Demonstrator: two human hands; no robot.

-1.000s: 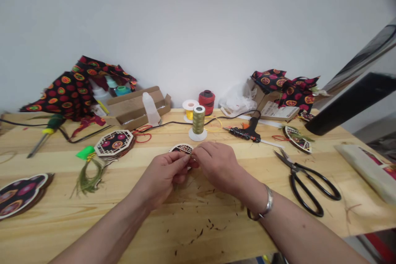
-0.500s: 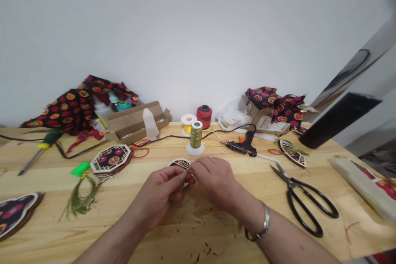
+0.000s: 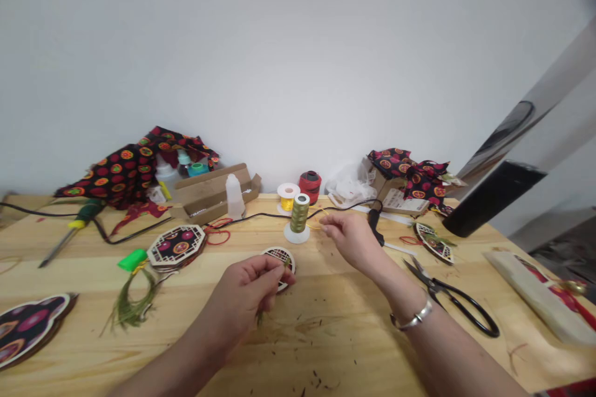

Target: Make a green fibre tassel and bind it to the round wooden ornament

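My left hand (image 3: 246, 288) is closed in a pinch on a small round fretwork ornament (image 3: 280, 258) and some thin green strands, just above the wooden table (image 3: 298, 347). My right hand (image 3: 351, 239) has its fingers pinched together just right of the olive-green thread spool (image 3: 298, 218); what it holds is too thin to make out. A yellow thread spool (image 3: 287, 196) and a red thread spool (image 3: 310, 185) stand behind the green one.
Black scissors (image 3: 454, 298) lie to the right, and a black glue gun (image 3: 374, 223) is partly behind my right hand. At left are a stack of octagonal ornaments (image 3: 177, 244), a green tassel (image 3: 130, 298), a screwdriver (image 3: 69, 232), a cardboard box (image 3: 212, 192) and patterned fabric (image 3: 125, 167).
My right hand has left the ornament and moved right and away, up beside the green spool. My left hand still holds the ornament. The camera has tilted a little.
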